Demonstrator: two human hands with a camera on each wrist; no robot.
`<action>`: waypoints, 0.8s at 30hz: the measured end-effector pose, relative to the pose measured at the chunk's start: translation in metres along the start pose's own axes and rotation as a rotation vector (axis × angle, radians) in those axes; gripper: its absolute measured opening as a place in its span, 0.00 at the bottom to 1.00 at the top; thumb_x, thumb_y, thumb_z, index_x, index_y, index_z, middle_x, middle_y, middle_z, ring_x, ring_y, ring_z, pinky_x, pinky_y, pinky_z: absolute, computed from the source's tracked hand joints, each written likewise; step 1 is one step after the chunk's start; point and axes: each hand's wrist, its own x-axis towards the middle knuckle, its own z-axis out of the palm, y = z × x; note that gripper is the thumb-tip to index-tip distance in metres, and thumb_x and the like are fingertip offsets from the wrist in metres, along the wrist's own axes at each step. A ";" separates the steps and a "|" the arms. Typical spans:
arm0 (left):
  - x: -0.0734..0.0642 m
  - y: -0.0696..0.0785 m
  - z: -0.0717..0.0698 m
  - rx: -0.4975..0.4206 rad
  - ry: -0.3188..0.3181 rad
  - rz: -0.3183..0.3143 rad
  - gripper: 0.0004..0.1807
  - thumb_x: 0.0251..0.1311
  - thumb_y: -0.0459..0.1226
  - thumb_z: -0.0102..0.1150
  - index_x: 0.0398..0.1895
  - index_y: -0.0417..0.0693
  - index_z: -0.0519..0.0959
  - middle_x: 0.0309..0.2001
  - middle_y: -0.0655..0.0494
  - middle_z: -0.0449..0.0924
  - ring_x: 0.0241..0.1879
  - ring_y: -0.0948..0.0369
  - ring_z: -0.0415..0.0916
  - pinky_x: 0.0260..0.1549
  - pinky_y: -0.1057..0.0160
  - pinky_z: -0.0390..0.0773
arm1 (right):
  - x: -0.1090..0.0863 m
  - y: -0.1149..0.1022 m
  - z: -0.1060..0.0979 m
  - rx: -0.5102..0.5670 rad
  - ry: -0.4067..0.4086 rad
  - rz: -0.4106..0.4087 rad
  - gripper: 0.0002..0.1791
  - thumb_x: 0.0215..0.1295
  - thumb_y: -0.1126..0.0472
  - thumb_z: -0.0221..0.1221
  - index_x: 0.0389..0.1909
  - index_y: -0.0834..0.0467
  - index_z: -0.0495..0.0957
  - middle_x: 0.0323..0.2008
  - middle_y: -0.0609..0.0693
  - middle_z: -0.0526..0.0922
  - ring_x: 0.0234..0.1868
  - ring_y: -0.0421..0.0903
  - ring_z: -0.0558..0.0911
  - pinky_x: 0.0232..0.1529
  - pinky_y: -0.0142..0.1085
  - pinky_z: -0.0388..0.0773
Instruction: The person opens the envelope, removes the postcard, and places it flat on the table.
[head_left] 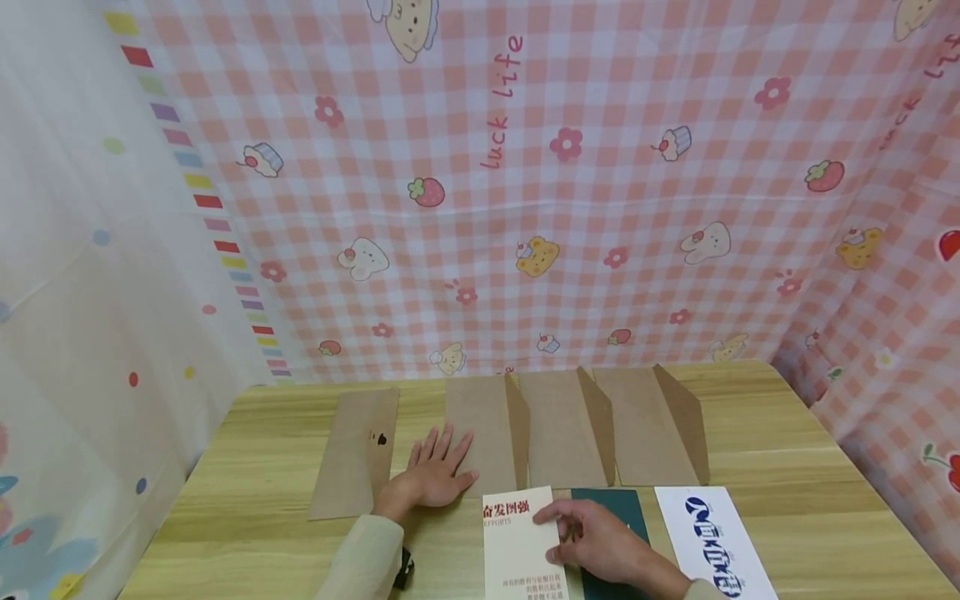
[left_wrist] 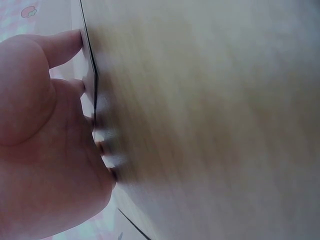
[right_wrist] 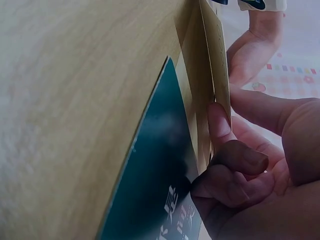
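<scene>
My right hand (head_left: 596, 537) pinches the right edge of a cream card (head_left: 517, 546) with red and grey lettering. In the right wrist view the card (right_wrist: 220, 65) is raised off the table between thumb and fingers. A dark green card (head_left: 611, 500) lies partly under that hand. My left hand (head_left: 438, 475) has its fingers spread, fingertips at the left edge of a brown kraft envelope (head_left: 483, 425) whose flap stands open to the right. In the left wrist view the left hand (left_wrist: 55, 130) shows its palm side, with nothing gripped.
Two more open-flapped kraft envelopes (head_left: 562, 425) (head_left: 645, 425) lie to the right in the row. A kraft envelope with a small dark mark (head_left: 352, 458) lies at the left. A white card with blue characters (head_left: 712, 533) is at front right. Patterned cloth (head_left: 525, 208) hangs behind the wooden table (head_left: 247, 483).
</scene>
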 end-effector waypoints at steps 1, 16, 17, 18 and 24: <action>0.000 0.000 0.000 0.001 0.000 -0.001 0.37 0.75 0.55 0.40 0.80 0.55 0.47 0.80 0.45 0.30 0.78 0.44 0.24 0.72 0.39 0.30 | 0.000 0.000 0.000 -0.003 -0.004 -0.005 0.19 0.56 0.65 0.70 0.50 0.57 0.82 0.29 0.47 0.75 0.28 0.42 0.71 0.28 0.31 0.64; 0.000 0.000 0.001 0.012 0.009 -0.001 0.36 0.75 0.55 0.40 0.80 0.54 0.47 0.80 0.45 0.31 0.78 0.44 0.25 0.72 0.39 0.31 | 0.000 0.001 -0.001 -0.030 -0.039 -0.019 0.23 0.57 0.66 0.69 0.55 0.58 0.80 0.27 0.47 0.75 0.28 0.40 0.70 0.26 0.30 0.63; 0.000 0.000 0.001 0.012 0.009 -0.001 0.36 0.75 0.55 0.40 0.80 0.54 0.47 0.80 0.45 0.31 0.78 0.44 0.25 0.72 0.39 0.31 | 0.000 0.001 -0.001 -0.029 -0.042 -0.019 0.24 0.57 0.66 0.69 0.56 0.58 0.80 0.27 0.47 0.74 0.28 0.40 0.70 0.26 0.30 0.63; 0.000 0.000 0.001 0.012 0.009 -0.002 0.36 0.75 0.55 0.40 0.80 0.54 0.48 0.80 0.45 0.31 0.78 0.44 0.25 0.72 0.39 0.31 | 0.000 0.001 -0.001 -0.031 -0.045 -0.020 0.25 0.57 0.67 0.69 0.57 0.58 0.80 0.27 0.47 0.74 0.28 0.40 0.70 0.26 0.30 0.63; 0.000 0.000 0.002 0.015 0.008 0.000 0.37 0.75 0.55 0.40 0.80 0.53 0.48 0.80 0.44 0.31 0.78 0.43 0.25 0.72 0.38 0.31 | 0.001 0.000 0.000 -0.055 -0.054 -0.027 0.26 0.56 0.67 0.69 0.59 0.58 0.79 0.26 0.46 0.74 0.26 0.38 0.70 0.24 0.29 0.61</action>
